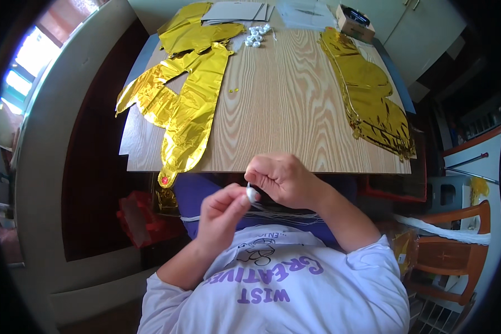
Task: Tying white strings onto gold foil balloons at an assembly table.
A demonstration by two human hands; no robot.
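Observation:
Just off the near edge of the table, above my lap, my left hand (pixel 223 210) pinches a small white coil of ribbon (pixel 251 195) between thumb and fingertips. My right hand (pixel 281 177) is closed a little above and to the right of it. A short white strand rises from the coil to the right hand's thumb and finger, which appear to grip its end. The curled fingers of the right hand are partly hidden. Several similar white coils (pixel 255 37) lie in a small pile at the far middle of the table.
Flat gold foil balloons (pixel 197 106) cover the table's left side; one tip overhangs the near edge. More gold foil (pixel 364 83) lies along the right. Grey sheets (pixel 236 11), clear plastic bags (pixel 306 14) and a cardboard box (pixel 355 25) sit at the back. Pale strands (pixel 284 214) cross my lap.

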